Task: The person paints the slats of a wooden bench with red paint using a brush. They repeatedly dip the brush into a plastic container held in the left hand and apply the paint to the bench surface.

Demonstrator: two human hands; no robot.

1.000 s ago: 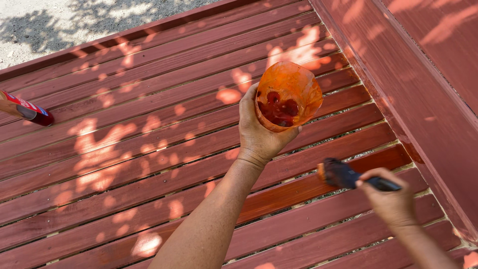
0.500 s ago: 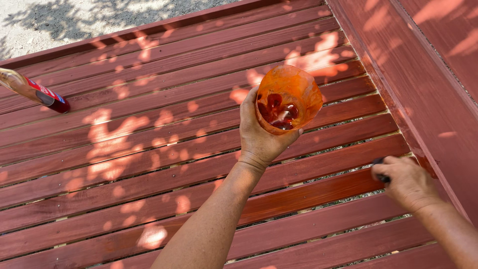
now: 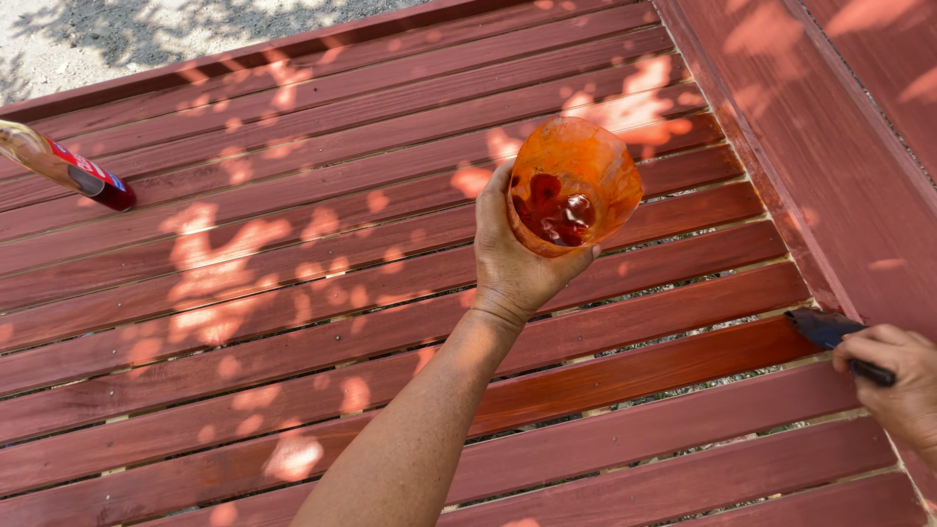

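My left hand (image 3: 515, 262) grips an orange, stain-smeared plastic cup (image 3: 574, 183) with dark red liquid inside, holding it up above the red-brown wooden slats (image 3: 293, 322). At the right edge my right hand (image 3: 896, 383) is closed on a dark paintbrush (image 3: 826, 328), whose bristles touch the right end of a glossy, freshly wet slat (image 3: 634, 376). The brush handle is mostly hidden in my fist.
Another brush with a wooden handle and red-stained tip (image 3: 68, 168) pokes in from the left edge over the slats. A thick frame board (image 3: 781, 146) runs along the right side. Gravel ground (image 3: 117, 39) lies beyond the far edge. Dappled sunlight spots the wood.
My right hand has slid the paintbrush to the right along the wet slat, toward the frame board. The cup stays raised in my left hand. The brush at the left has shifted slightly.
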